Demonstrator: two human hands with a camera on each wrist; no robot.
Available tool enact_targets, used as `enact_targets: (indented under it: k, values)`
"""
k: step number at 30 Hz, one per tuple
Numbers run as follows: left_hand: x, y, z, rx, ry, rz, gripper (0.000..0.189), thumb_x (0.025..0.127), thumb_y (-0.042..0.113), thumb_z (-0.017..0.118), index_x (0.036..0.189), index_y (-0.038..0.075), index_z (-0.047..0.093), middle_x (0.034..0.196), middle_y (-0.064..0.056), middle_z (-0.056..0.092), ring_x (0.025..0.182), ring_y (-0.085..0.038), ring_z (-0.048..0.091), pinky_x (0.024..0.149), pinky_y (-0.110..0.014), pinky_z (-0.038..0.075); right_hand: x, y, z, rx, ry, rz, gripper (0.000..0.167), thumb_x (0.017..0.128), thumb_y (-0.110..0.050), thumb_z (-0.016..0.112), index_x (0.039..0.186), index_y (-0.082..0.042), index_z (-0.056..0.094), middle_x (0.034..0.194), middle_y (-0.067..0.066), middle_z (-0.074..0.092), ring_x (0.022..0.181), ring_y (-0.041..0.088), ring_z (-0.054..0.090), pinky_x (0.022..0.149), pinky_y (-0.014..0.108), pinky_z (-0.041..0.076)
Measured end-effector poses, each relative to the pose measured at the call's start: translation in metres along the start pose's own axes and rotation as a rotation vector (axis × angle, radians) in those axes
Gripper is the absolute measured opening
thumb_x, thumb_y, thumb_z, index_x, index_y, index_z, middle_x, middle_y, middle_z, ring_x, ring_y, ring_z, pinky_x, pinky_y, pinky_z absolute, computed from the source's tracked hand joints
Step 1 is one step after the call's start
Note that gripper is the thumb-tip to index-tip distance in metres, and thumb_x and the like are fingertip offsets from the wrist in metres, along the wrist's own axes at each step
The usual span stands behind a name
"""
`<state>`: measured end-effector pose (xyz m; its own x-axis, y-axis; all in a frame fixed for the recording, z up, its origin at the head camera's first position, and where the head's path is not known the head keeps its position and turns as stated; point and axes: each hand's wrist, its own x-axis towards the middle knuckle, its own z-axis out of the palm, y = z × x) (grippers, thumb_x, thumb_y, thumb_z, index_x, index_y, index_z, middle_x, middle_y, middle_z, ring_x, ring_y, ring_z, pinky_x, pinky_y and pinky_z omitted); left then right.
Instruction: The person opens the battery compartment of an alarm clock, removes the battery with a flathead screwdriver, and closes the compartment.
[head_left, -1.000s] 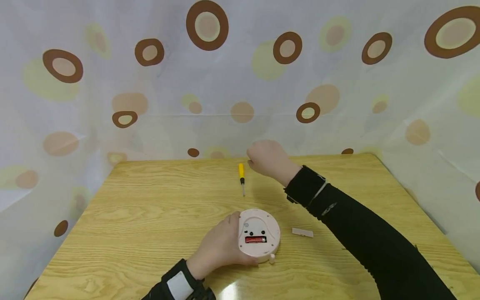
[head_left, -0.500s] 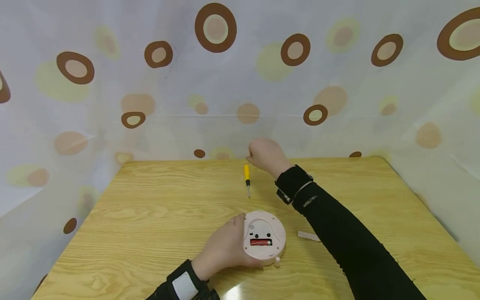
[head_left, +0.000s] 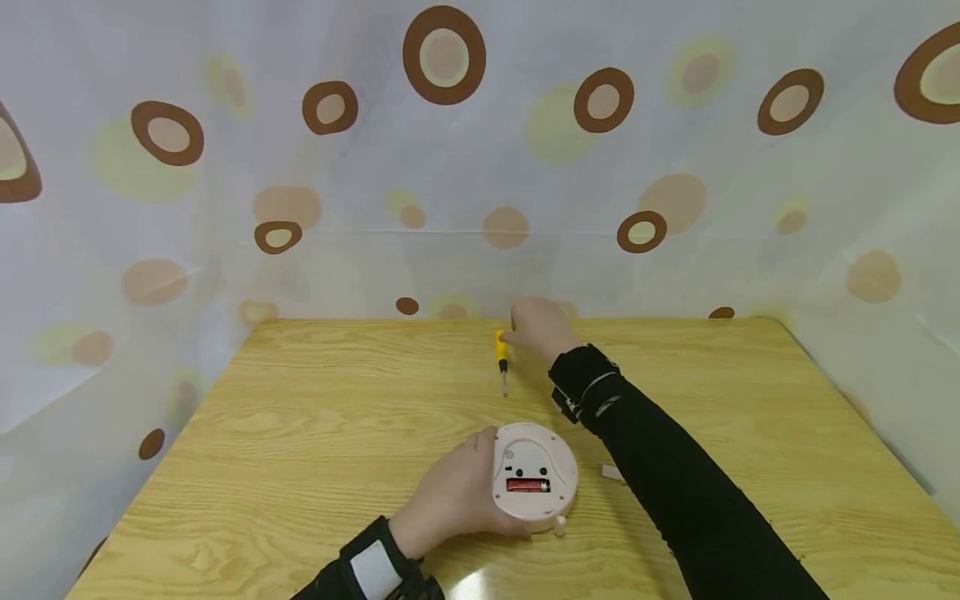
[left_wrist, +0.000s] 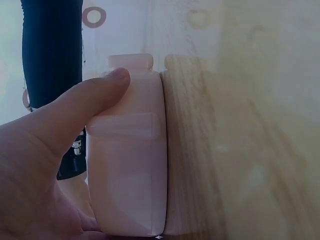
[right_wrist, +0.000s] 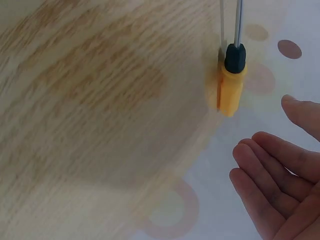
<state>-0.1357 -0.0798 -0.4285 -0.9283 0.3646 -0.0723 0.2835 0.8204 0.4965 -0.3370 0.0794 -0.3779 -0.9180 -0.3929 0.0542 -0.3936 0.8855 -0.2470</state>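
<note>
My left hand [head_left: 465,490] holds a round pale-pink alarm clock [head_left: 535,450] by its left side, back face up. A red battery [head_left: 528,485] sits in its uncovered compartment. In the left wrist view, the thumb [left_wrist: 100,92] lies along the clock's side [left_wrist: 127,175], by a small foot [left_wrist: 130,61]. At the table's far edge, my right hand [head_left: 542,327] is over the handle end of a yellow-and-black screwdriver [head_left: 502,360]. The right wrist view has that screwdriver [right_wrist: 232,85] lying on the wood, the fingers [right_wrist: 257,200] and thumb apart from its handle.
Right of the clock lies a small pale-pink cover [head_left: 611,472], partly hidden by the right sleeve [head_left: 667,467]. Everything is on a wooden table [head_left: 337,417]. A patterned curtain [head_left: 360,175] hangs right behind its far edge.
My right hand has come down closer to the screwdriver's handle. The head view has shifted slightly left, and the right sleeve now covers more of the pink cover. The left hand keeps its hold on the clock.
</note>
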Motion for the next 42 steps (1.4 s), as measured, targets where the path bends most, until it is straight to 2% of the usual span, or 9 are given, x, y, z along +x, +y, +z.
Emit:
enact_targets:
  k: [8,14,21,24,31,35,42]
  values:
    - [0.0,0.001,-0.001,-0.01,0.007,0.003,0.129,0.056,0.062,0.1,0.153,-0.002,0.043,0.139,-0.017,0.064,0.12,-0.026,0.068,0.101,-0.041,0.058,0.004,0.0,0.011,-0.046,-0.018,0.017,0.054,0.096,-0.034,0.08,0.061,-0.016,0.044,0.061,-0.002,0.033,0.058,0.016,0.038,0.06,0.031,0.036]
    - [-0.001,0.0,-0.002,-0.015,0.008,0.003,0.128,0.056,0.061,0.1,0.152,-0.001,0.043,0.137,-0.015,0.065,0.119,-0.025,0.067,0.102,-0.04,0.058,0.006,-0.003,0.014,-0.087,-0.007,0.033,0.048,0.096,-0.036,0.081,0.065,-0.015,0.05,0.066,0.0,0.042,0.062,0.017,0.045,0.061,0.031,0.038]
    - [0.0,-0.001,-0.002,-0.023,0.003,-0.002,0.126,0.057,0.061,0.1,0.151,0.0,0.044,0.137,-0.014,0.065,0.118,-0.023,0.067,0.1,-0.04,0.058,0.006,-0.004,0.019,-0.044,-0.013,0.081,0.056,0.091,-0.037,0.086,0.062,-0.016,0.043,0.06,-0.002,0.031,0.057,0.016,0.037,0.058,0.03,0.032]
    - [0.0,-0.001,-0.002,-0.021,0.0,0.0,0.127,0.057,0.061,0.1,0.152,-0.001,0.043,0.137,-0.014,0.065,0.119,-0.024,0.067,0.101,-0.04,0.058,0.007,-0.004,0.023,-0.035,-0.01,0.095,0.056,0.089,-0.039,0.087,0.063,-0.015,0.043,0.06,-0.002,0.032,0.057,0.016,0.038,0.056,0.03,0.032]
    - [0.0,0.0,-0.002,-0.01,-0.006,-0.002,0.129,0.058,0.062,0.1,0.153,-0.001,0.042,0.141,-0.017,0.063,0.122,-0.027,0.067,0.103,-0.041,0.058,0.009,-0.001,0.031,-0.072,-0.014,0.117,0.043,0.092,-0.039,0.084,0.073,-0.013,0.056,0.069,0.002,0.05,0.063,0.019,0.049,0.06,0.032,0.039]
    - [0.0,0.0,-0.002,-0.006,0.005,0.001,0.128,0.057,0.061,0.1,0.153,-0.001,0.042,0.139,-0.016,0.064,0.12,-0.026,0.068,0.101,-0.041,0.059,0.01,0.001,0.032,-0.061,-0.019,0.121,0.033,0.091,-0.031,0.085,0.081,-0.009,0.062,0.076,0.005,0.057,0.069,0.021,0.055,0.064,0.034,0.045]
    - [-0.001,0.0,-0.002,-0.005,0.005,0.002,0.128,0.057,0.061,0.1,0.152,-0.002,0.042,0.139,-0.017,0.064,0.119,-0.027,0.068,0.1,-0.041,0.059,0.008,0.004,0.034,-0.049,-0.024,0.12,0.02,0.094,-0.015,0.08,0.085,-0.006,0.066,0.078,0.01,0.065,0.073,0.025,0.063,0.073,0.037,0.055]
